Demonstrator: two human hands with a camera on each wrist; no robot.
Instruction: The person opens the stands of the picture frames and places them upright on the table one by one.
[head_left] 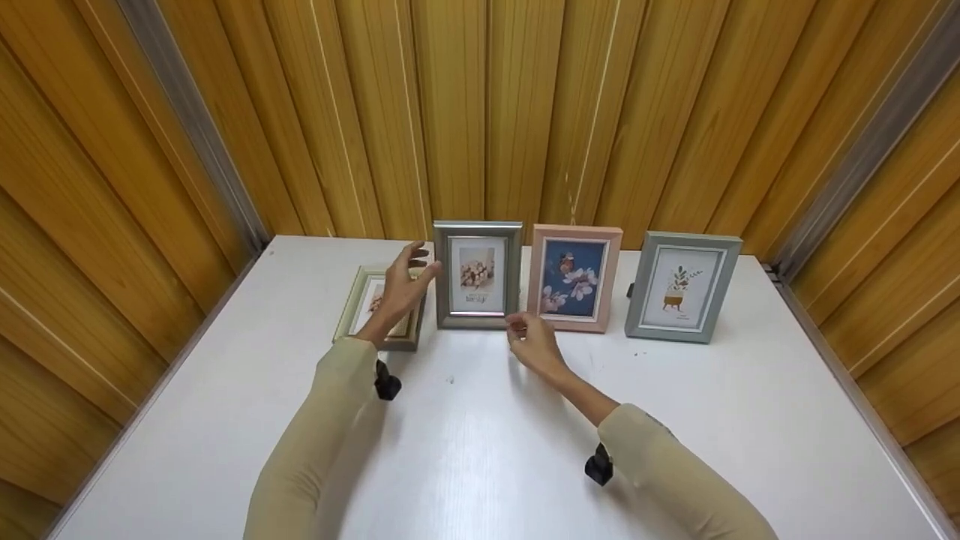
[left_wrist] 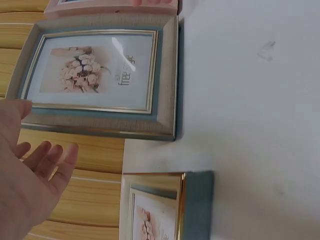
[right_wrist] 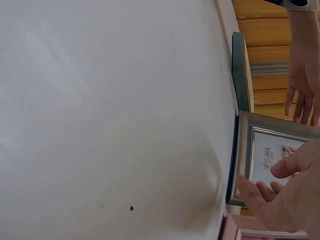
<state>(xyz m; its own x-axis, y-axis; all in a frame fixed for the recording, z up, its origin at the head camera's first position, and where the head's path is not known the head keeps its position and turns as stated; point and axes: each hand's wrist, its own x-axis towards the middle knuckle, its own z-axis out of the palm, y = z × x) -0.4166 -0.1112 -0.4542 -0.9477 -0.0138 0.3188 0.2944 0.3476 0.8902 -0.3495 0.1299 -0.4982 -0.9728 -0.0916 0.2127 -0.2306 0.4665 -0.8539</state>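
Note:
A grey-brown picture frame (head_left: 477, 321) with a flower picture stands upright near the table's back edge. My left hand (head_left: 402, 291) is beside its left edge, thumb at the frame side and fingers loosely spread; in the left wrist view the hand (left_wrist: 35, 175) holds nothing. At the frame's lower right corner is my right hand (head_left: 535, 343), its fingers loosely bent; in the right wrist view this hand (right_wrist: 285, 195) is in front of the frame (right_wrist: 244, 145), and whether it touches cannot be told. Partly behind my left forearm, another flower-picture frame (head_left: 351, 300) lies on the table.
To the right stand a pink frame (head_left: 576, 324) with a blossom picture and a grey-green frame (head_left: 667, 334) with a potted plant picture. The white table (head_left: 465, 450) meets a wood-patterned wall (head_left: 517, 112) at the back and has similar walls at both sides.

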